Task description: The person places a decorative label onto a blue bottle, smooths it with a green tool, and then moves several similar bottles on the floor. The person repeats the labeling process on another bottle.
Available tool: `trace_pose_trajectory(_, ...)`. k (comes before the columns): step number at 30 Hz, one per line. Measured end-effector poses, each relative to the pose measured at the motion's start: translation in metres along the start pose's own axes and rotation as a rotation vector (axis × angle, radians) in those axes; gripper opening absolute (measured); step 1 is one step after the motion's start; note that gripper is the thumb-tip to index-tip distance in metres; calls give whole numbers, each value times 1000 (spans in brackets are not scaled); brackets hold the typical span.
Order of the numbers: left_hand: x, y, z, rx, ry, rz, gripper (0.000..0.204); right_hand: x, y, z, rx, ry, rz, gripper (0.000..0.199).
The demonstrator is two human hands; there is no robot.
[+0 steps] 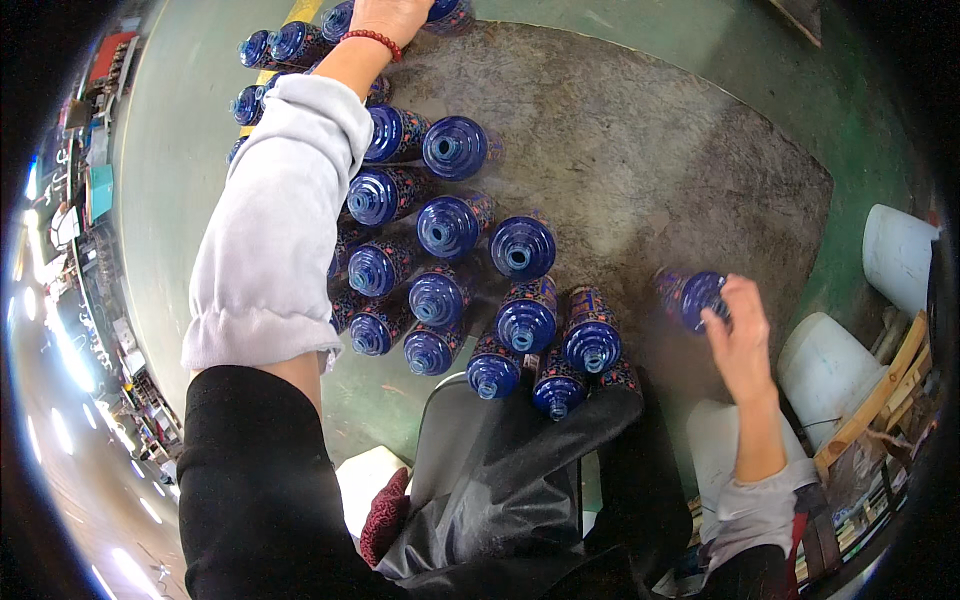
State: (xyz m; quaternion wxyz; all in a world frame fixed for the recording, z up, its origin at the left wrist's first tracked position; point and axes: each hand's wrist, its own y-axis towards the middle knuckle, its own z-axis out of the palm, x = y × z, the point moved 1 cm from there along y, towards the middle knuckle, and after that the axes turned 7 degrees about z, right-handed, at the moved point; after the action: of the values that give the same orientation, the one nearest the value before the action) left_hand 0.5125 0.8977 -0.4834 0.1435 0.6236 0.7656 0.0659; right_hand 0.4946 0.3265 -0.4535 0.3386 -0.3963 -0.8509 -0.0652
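Note:
Many blue glass bottles with coloured patterned sides and open necks stand on a worn grey-brown tabletop (pixel 640 130); one bottle (pixel 525 247) is at the right of the group. At the right, apart from the others, another blue bottle (pixel 692 298) is gripped near its top by the thumb and fingers of my right hand (pixel 743 335). My left hand (pixel 393 16), with red beads at the wrist, reaches over the far left bottles beside a blue bottle (pixel 450 17). The upper picture edge cuts off its fingers, so their grip is hidden.
White tubs (pixel 825 365) and wooden boards (pixel 872 395) stand on the right, beyond the table's edge. A black apron (pixel 500 480) covers my lap close to the near bottles. Cluttered shelving (pixel 95 250) runs along the far left, across the green floor.

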Motion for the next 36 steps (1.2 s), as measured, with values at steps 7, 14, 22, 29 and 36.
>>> trace_pose_trajectory(7, 43, -5, 28, -17, 51, -187, 27, 26, 147, -5, -63, 19, -272, 29)
trace_pose_trajectory(14, 50, 5, 25, 45, 74, -295, 31, 81, 303, 61, -173, -11, -458, 29)
trace_pose_trajectory(22, 57, 4, 37, 20, 113, -311, 32, 121, 397, 134, -313, -75, -368, 30)
trace_pose_trajectory(29, 61, 6, 45, 41, 177, -374, 34, 140, 420, 152, -272, -104, -206, 32)
trace_pose_trajectory(36, 59, 12, 45, 47, 156, -409, 37, 159, 436, 145, -229, -332, -180, 27)
